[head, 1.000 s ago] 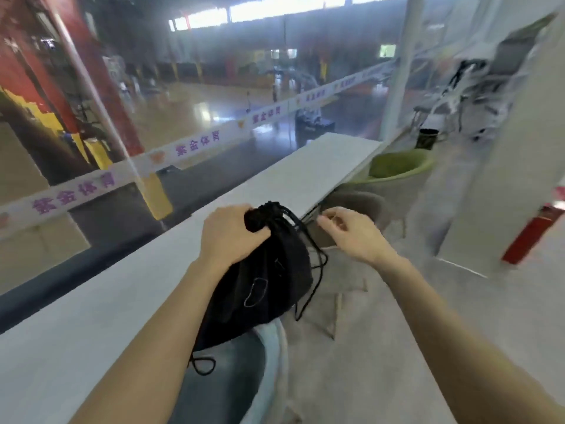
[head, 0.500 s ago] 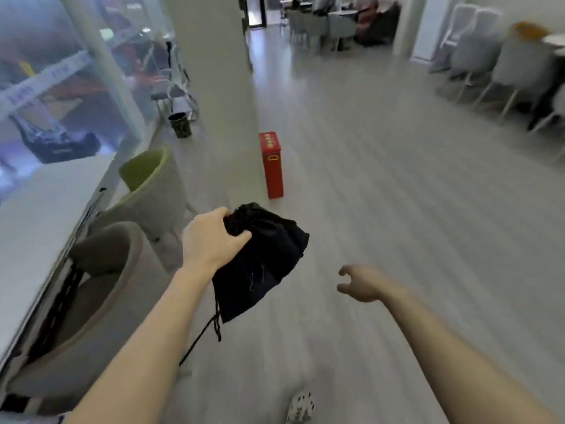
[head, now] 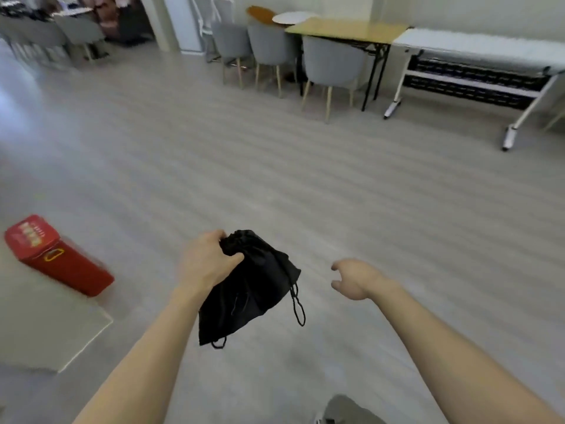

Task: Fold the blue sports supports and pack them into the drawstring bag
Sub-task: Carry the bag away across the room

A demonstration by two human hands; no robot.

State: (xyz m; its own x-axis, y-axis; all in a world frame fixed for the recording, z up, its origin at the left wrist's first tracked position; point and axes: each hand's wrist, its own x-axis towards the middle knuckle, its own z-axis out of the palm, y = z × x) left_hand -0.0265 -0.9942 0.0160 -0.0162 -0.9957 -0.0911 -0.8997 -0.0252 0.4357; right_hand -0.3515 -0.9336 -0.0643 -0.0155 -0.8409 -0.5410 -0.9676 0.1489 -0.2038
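Though cinched, bag (head: pixel 250 286) hides its contents.

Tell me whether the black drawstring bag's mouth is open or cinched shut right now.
Shut. The drawstring bag has its neck bunched tight in the left hand, its cord loop dangling loose. The right hand is empty.

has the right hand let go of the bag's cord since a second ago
Yes. The right hand was at the cord beside the black drawstring bag; now it hangs open and empty, apart from the bag, which the left hand grips.
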